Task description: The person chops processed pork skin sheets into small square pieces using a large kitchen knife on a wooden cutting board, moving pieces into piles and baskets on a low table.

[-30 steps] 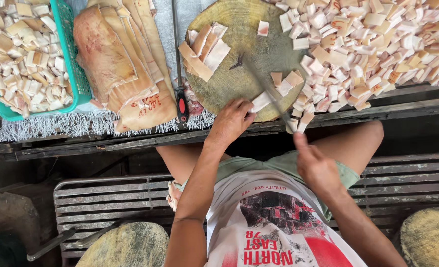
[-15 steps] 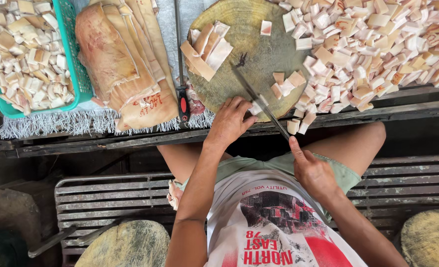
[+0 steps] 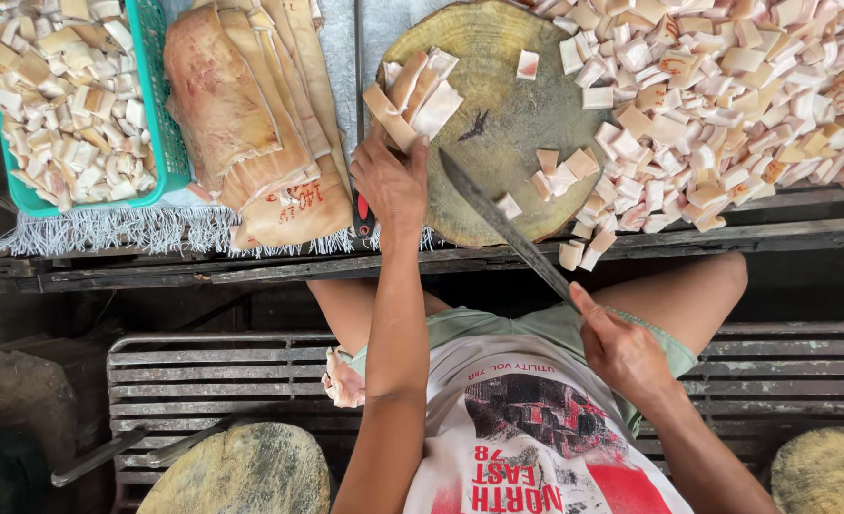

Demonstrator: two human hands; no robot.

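Note:
My left hand (image 3: 392,181) reaches onto a round wooden chopping block (image 3: 498,57) and touches the near end of a bunch of pale fatty meat strips (image 3: 414,88). My right hand (image 3: 622,350) is shut on the handle of a long knife (image 3: 498,224). Its blade slants up-left, and its tip lies over the block's near edge just right of my left hand. A few cut cubes (image 3: 565,164) lie on the block's right side.
A big heap of cut pieces (image 3: 726,95) lies right of the block. Left of it are stacked meat slabs (image 3: 251,114), a red-handled tool (image 3: 363,214) and a green basket (image 3: 170,143) full of cubes. Below are a metal rack (image 3: 203,366) and two round blocks (image 3: 241,471), (image 3: 826,471).
My left hand went from the block's near edge up to the strips. My right hand drew back toward my lap, pulling the knife with it.

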